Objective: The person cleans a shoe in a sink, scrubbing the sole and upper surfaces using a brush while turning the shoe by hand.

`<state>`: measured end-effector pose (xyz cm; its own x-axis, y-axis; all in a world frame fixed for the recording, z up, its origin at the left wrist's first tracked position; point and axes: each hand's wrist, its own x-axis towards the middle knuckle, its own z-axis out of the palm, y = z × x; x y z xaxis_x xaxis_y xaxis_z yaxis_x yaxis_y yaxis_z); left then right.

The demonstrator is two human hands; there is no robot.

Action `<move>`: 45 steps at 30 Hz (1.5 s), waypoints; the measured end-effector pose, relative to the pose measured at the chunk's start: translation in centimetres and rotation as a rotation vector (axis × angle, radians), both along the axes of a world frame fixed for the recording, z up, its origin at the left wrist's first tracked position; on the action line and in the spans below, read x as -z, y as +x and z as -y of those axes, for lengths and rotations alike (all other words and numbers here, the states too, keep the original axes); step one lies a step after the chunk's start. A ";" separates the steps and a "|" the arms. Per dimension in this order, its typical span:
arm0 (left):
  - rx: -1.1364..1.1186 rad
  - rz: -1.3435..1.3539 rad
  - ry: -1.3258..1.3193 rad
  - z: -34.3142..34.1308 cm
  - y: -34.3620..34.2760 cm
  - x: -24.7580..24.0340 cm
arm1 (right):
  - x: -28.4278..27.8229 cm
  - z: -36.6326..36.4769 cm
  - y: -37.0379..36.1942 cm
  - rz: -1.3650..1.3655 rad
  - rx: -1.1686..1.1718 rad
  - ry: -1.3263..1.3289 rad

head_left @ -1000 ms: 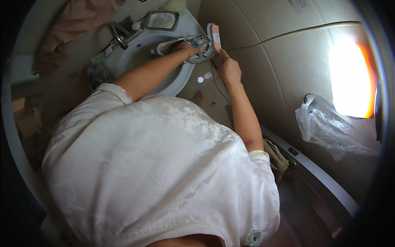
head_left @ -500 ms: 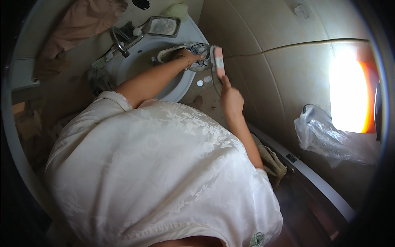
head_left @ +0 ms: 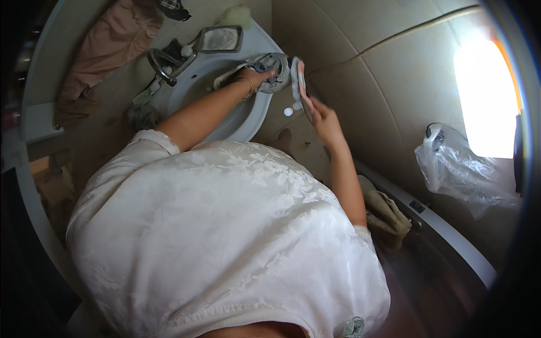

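Over the right side of the washbasin (head_left: 260, 115), my left hand (head_left: 255, 78) is closed on a grey and white shoe (head_left: 276, 63). Part of the shoe is hidden by the hand. My right hand (head_left: 325, 119) grips the handle of a scrub brush (head_left: 301, 79) with a pink back and pale grey bristles. The brush stands nearly upright beside the end of the shoe, bristles toward it. A narrow gap seems to lie between them.
A curved metal faucet (head_left: 160, 66) and a rectangular tray of white stuff (head_left: 221, 39) are at the basin's back. Pinkish cloth (head_left: 110, 48) hangs at left. On the right are a tiled wall (head_left: 360, 96), a clear plastic bag (head_left: 451, 163) and a brown cloth (head_left: 386, 217).
The brush has turned from showing its broad pink back to edge-on. My right hand has shifted slightly right and down. The left hand still holds the shoe, and the whole view has shifted a little.
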<state>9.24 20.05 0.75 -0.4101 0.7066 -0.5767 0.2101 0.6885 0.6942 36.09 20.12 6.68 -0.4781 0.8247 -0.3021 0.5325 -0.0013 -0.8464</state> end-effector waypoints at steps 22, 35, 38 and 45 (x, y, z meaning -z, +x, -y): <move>0.078 -0.004 0.053 1.1 -1.1 0.1 | -4.8 -0.9 -0.7 0.062 -0.110 0.266; 0.140 -0.099 -0.042 2.0 -0.9 0.8 | -10.7 -5.5 -3.4 0.350 -0.394 0.293; 0.180 -0.121 0.153 0.3 -0.2 0.0 | -10.0 -10.3 -8.3 0.485 -0.455 0.290; 0.129 -0.145 0.201 1.2 -1.2 1.8 | -12.9 -13.5 -6.9 0.508 -0.752 0.244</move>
<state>8.00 18.82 -1.01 -0.3773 0.8527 -0.3613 0.3945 0.5009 0.7704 29.22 33.62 19.59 -0.7698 0.4208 -0.4800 0.6269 0.6402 -0.4441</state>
